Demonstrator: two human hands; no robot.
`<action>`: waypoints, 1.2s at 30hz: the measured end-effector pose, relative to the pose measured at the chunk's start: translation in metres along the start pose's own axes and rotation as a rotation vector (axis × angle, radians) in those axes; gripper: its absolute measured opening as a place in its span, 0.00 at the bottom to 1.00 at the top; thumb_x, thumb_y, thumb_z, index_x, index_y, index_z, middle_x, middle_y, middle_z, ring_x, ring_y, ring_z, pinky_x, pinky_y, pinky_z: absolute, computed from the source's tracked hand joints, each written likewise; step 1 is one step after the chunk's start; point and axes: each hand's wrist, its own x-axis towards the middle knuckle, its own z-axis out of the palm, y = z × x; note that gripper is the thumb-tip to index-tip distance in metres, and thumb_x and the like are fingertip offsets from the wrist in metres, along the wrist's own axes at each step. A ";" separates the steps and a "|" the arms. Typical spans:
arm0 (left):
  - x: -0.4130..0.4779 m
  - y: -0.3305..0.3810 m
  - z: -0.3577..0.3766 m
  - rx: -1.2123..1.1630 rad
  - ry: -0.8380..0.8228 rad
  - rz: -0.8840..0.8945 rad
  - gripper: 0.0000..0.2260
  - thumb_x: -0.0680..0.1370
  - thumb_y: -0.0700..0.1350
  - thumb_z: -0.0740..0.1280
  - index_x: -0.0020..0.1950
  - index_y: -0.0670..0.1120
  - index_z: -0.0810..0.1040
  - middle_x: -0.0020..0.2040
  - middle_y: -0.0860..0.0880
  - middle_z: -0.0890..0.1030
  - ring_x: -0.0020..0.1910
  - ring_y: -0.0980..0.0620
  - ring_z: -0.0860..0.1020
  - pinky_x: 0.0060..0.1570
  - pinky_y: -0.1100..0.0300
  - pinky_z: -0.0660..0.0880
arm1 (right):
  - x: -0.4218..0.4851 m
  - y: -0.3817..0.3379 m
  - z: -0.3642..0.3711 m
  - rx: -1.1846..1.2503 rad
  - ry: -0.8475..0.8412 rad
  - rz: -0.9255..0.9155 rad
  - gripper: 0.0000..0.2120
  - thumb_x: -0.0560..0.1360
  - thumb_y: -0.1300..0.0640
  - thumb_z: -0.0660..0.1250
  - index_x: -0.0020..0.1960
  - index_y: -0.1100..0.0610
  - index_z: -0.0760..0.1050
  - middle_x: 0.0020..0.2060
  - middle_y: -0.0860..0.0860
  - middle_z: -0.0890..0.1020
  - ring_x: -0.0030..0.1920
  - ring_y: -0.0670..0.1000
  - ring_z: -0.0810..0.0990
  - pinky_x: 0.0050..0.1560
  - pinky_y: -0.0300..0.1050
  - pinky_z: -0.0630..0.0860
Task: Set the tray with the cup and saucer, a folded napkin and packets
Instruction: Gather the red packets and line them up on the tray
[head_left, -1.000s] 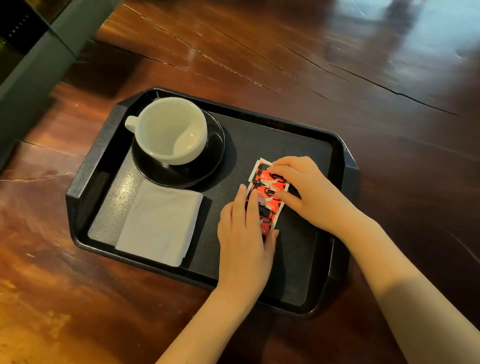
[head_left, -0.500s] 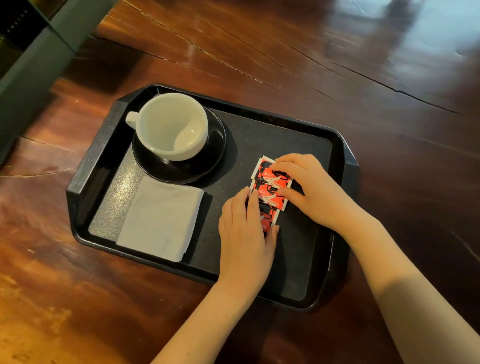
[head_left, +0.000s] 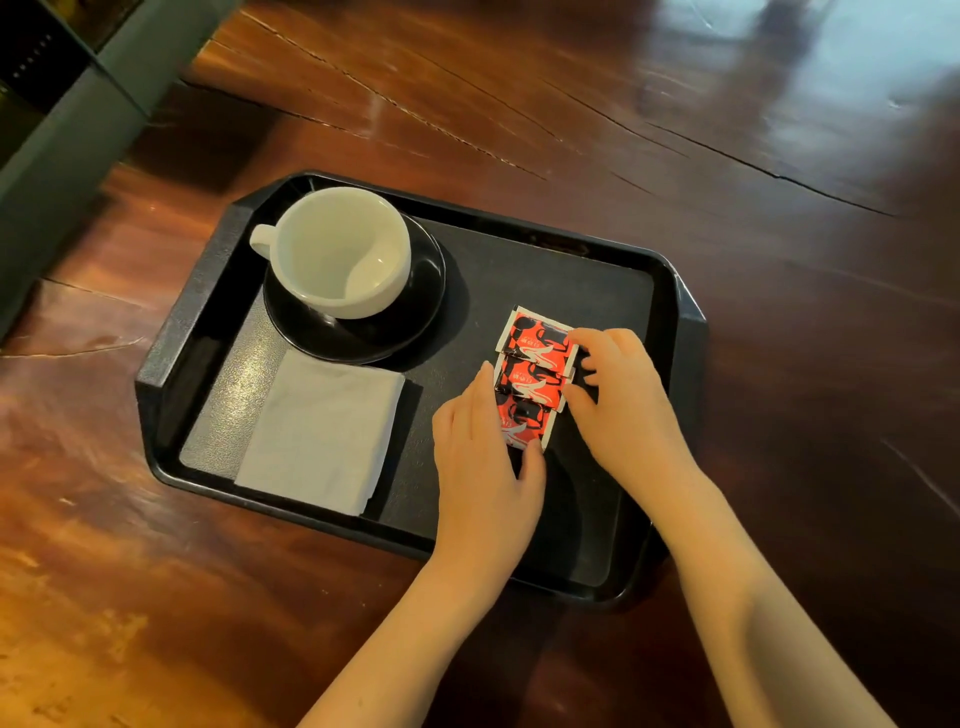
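A black tray (head_left: 566, 244) lies on the wooden table. At its far left an empty white cup (head_left: 340, 254) stands on a black saucer (head_left: 415, 317). Just in front of the saucer lies a folded white napkin (head_left: 322, 431). Three red-and-black packets (head_left: 530, 374) lie overlapping in a row on the tray's right half. My left hand (head_left: 483, 467) rests along their left edge, fingers on the nearest packet. My right hand (head_left: 628, 405) touches their right edge with its fingertips. Both hands press the packets flat; neither lifts one.
The dark red wooden table (head_left: 675, 130) has long cracks running across it beyond the tray. A grey-green cabinet or frame (head_left: 67, 119) stands at the far left corner.
The packets have been spread out into a longer row, with the far one further out. My right hand slid from on top of them to their right edge. The view shifted slightly.
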 end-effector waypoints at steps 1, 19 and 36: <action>0.000 0.000 0.001 -0.003 0.005 -0.002 0.32 0.75 0.41 0.68 0.75 0.47 0.56 0.69 0.50 0.66 0.61 0.68 0.53 0.58 0.70 0.57 | 0.000 -0.001 0.001 0.019 -0.002 0.006 0.20 0.75 0.61 0.66 0.66 0.55 0.68 0.61 0.52 0.71 0.62 0.49 0.71 0.60 0.42 0.71; 0.054 -0.005 -0.016 -0.548 -0.231 -0.124 0.25 0.81 0.36 0.53 0.76 0.54 0.52 0.75 0.57 0.60 0.66 0.69 0.60 0.50 0.85 0.63 | -0.015 -0.025 0.037 0.827 0.334 0.289 0.19 0.81 0.56 0.51 0.72 0.52 0.60 0.71 0.49 0.67 0.67 0.41 0.67 0.66 0.39 0.69; 0.038 -0.006 -0.004 -0.757 -0.129 -0.196 0.28 0.78 0.29 0.53 0.74 0.53 0.59 0.63 0.67 0.66 0.55 0.79 0.69 0.48 0.77 0.71 | -0.009 -0.024 0.053 0.696 0.305 0.111 0.16 0.80 0.55 0.51 0.66 0.42 0.58 0.73 0.49 0.63 0.72 0.47 0.63 0.69 0.55 0.67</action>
